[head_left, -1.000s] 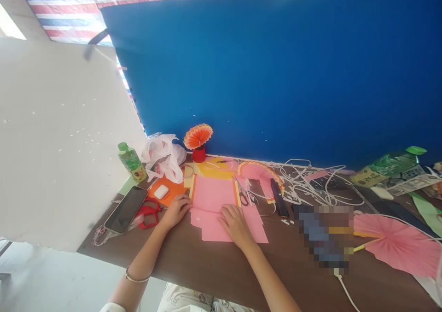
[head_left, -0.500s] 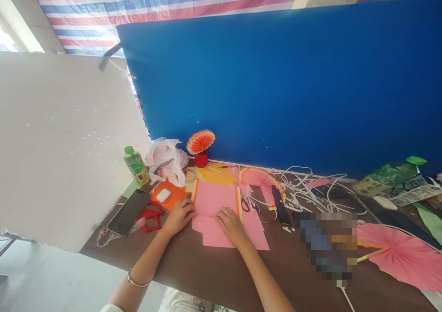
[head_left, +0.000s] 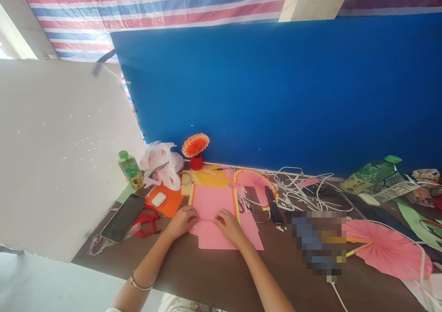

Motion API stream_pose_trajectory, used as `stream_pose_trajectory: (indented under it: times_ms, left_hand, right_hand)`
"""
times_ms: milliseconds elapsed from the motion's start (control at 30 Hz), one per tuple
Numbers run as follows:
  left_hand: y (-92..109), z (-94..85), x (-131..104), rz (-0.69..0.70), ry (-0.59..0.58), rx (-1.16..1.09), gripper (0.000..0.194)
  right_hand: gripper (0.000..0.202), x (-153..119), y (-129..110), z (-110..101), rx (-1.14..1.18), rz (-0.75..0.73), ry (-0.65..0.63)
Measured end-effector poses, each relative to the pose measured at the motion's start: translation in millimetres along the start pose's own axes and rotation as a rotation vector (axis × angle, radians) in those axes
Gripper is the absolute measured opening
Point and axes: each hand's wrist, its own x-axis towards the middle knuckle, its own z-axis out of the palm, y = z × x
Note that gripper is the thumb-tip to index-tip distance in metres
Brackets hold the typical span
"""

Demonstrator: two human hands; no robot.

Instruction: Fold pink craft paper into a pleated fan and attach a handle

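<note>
A pink paper sheet [head_left: 214, 200] with orange and yellow strips along its left and right sides lies before me. My left hand [head_left: 183, 219] is closed on its near left edge, fingertips pinching the paper. At the near right edge, my right hand [head_left: 228, 225] pinches it the same way. Between the hands the near edge shows a narrow fold line. More pink paper [head_left: 224, 242] lies flat underneath. Dark-handled scissors [head_left: 242, 205] rest just right of the sheet, partly hidden.
Left are a phone [head_left: 123, 217], red scissors [head_left: 147, 220], a white earbud case [head_left: 159, 199] and a green-capped bottle [head_left: 131, 170]. Behind stands a red-potted paper fan flower [head_left: 195, 145]. Rightward lie a pleated pink fan [head_left: 253, 179], tangled white cables [head_left: 311, 194] and a round pink fan [head_left: 390, 247].
My fingers have curled from lying on the sheet to pinching its near edge, and that edge has lifted into a small fold. The camera view has shifted slightly right.
</note>
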Motion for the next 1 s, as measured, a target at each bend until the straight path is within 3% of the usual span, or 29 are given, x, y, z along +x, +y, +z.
stream_pose_trajectory:
  times_ms: [200,1000]
  left_hand:
    - [-7.0,2.8,-3.9,-0.092,0.059,-0.098,0.015]
    - [-13.7,4.6,1.3,-0.288,0.159,-0.157,0.019]
  right_hand:
    - [0.012,3.5,-2.6,-5.0,0.054,0.048,-0.078]
    - [0.011,12.9,-3.5,-6.6,-0.031,0.093,-0.103]
